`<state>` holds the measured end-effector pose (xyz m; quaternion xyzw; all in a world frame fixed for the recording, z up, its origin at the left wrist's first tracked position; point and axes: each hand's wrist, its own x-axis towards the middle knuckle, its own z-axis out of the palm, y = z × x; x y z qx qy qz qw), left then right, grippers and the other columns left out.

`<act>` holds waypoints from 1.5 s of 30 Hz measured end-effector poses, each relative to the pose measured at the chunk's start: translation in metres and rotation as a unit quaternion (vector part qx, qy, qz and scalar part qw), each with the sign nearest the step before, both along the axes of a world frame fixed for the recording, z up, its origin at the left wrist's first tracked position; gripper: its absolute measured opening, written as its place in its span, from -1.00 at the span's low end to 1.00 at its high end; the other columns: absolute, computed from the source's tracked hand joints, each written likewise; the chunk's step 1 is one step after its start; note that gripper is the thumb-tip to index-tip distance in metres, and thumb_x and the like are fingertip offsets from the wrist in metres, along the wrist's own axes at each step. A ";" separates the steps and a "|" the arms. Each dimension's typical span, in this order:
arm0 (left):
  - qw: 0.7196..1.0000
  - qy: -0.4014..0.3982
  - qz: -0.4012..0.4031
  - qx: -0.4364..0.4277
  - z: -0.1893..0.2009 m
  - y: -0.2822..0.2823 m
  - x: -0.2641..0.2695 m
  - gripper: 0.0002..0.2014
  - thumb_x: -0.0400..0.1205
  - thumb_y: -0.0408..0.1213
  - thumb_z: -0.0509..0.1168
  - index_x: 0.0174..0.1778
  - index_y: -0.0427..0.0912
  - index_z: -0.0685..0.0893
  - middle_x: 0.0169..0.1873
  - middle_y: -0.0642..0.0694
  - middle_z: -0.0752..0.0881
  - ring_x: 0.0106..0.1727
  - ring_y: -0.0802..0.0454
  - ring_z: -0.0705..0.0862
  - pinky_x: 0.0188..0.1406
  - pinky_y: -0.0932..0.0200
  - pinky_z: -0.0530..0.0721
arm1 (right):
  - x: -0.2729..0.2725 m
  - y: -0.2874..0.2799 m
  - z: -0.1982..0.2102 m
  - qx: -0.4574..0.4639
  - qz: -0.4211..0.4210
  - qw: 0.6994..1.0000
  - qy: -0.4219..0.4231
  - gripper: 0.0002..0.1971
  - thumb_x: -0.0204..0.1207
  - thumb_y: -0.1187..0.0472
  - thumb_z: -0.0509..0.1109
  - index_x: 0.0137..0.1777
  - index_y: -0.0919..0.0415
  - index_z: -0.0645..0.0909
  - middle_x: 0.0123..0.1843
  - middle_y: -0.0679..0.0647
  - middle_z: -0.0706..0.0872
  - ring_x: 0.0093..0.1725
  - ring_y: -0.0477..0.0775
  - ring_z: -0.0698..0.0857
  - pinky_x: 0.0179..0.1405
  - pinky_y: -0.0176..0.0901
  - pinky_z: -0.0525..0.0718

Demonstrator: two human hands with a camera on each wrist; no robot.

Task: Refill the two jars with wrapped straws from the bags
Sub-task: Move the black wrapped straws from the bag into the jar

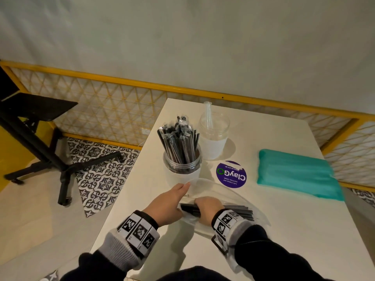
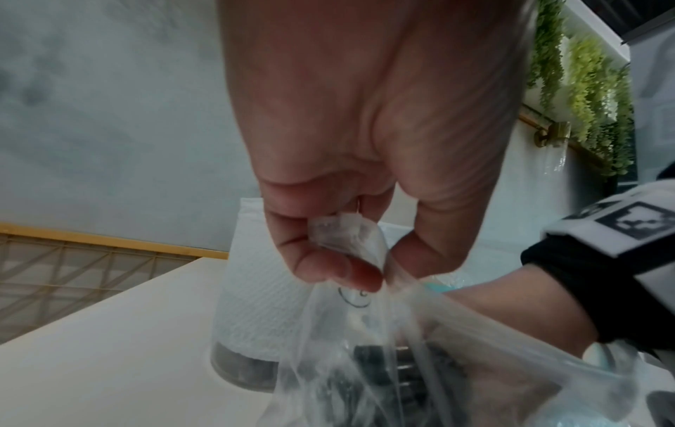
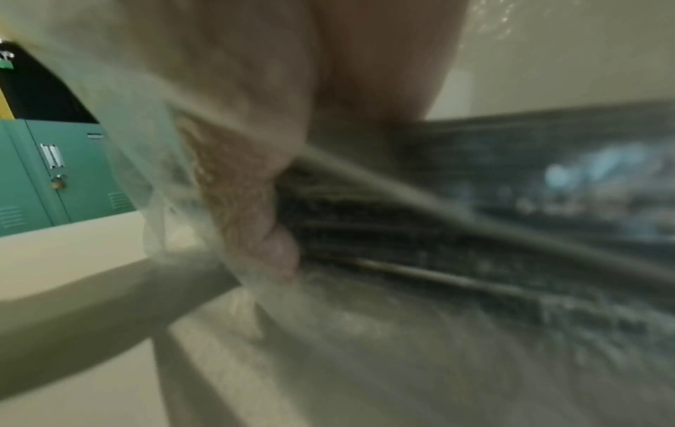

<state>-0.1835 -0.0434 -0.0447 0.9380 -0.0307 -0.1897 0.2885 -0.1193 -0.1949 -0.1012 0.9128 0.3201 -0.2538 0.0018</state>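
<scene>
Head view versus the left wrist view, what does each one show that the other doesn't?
Only the head view shows the near-empty jar, the teal bag and the purple sticker. Only the left wrist view shows the left hand's fingers pinching the clear bag's edge. Both show the black-straw jar and the right hand.

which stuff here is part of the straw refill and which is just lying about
Part of the job:
- jar of black straws
- near-empty jar
- clear bag, its edge pinched by the left hand
- black straws gripped by the right hand
- teal bag

Lying about:
- purple sticker
- black chair
</scene>
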 end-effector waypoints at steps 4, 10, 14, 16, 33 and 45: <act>1.000 0.010 -0.019 0.017 -0.001 -0.010 0.003 -0.16 0.46 -0.45 0.23 0.65 -0.02 0.02 0.53 0.01 0.30 0.21 -0.17 0.61 0.13 0.00 0.60 | -0.005 -0.011 -0.001 -0.009 -0.001 1.000 -0.004 -0.71 0.46 0.24 0.37 0.19 0.21 0.58 0.16 0.23 0.71 0.17 0.30 0.65 0.16 0.02 0.57; 0.999 -0.002 -0.020 0.028 -0.002 -0.019 0.007 -0.18 0.47 -0.49 0.18 0.65 -0.02 0.04 0.50 0.01 0.33 0.16 -0.18 0.63 -0.01 0.08 0.56 | 0.007 -0.027 0.009 0.029 -0.048 0.998 0.010 -0.70 0.42 0.25 0.38 0.17 0.13 0.56 0.13 0.17 0.72 0.13 0.25 0.68 0.07 -0.03 0.59; 0.999 -0.016 -0.015 0.036 -0.002 -0.023 0.012 -0.18 0.47 -0.49 0.19 0.65 -0.04 0.04 0.48 -0.03 0.35 0.18 -0.21 0.61 0.01 0.05 0.55 | 0.016 -0.037 0.023 0.094 -0.080 0.992 0.018 -0.70 0.38 0.31 0.38 0.13 0.11 0.58 0.06 0.14 0.74 0.06 0.22 0.68 0.01 -0.07 0.59; 0.999 -0.020 -0.006 0.037 0.000 -0.024 0.015 -0.18 0.48 -0.49 0.19 0.65 -0.04 0.03 0.50 -0.03 0.33 0.23 -0.19 0.60 0.06 0.07 0.54 | 0.017 -0.042 0.034 0.123 -0.077 0.989 0.015 -0.74 0.38 0.30 0.37 0.08 0.11 0.60 0.02 0.13 0.75 0.03 0.18 0.68 -0.07 -0.13 0.56; 0.997 0.001 0.060 -0.043 0.009 -0.044 0.051 -0.49 0.58 0.13 0.26 0.44 0.06 0.45 0.28 -0.07 0.59 0.22 -0.04 0.64 0.10 0.18 0.58 | 0.031 -0.070 0.188 0.660 -0.264 0.701 0.061 -0.88 0.40 0.42 0.49 -0.08 0.27 0.73 -0.19 -0.01 0.78 -0.17 -0.19 0.75 -0.12 -0.39 0.68; 0.870 -0.269 0.380 -0.161 0.056 0.026 0.026 -0.39 0.26 0.13 0.56 0.14 -0.06 0.58 -0.07 -0.01 0.61 -0.08 0.04 0.58 -0.10 0.09 0.59 | 0.059 0.005 0.208 0.755 -0.223 0.611 0.080 -0.74 0.39 0.48 0.49 -0.22 0.05 0.72 -0.28 -0.13 0.77 -0.15 -0.10 0.73 0.10 -0.15 0.69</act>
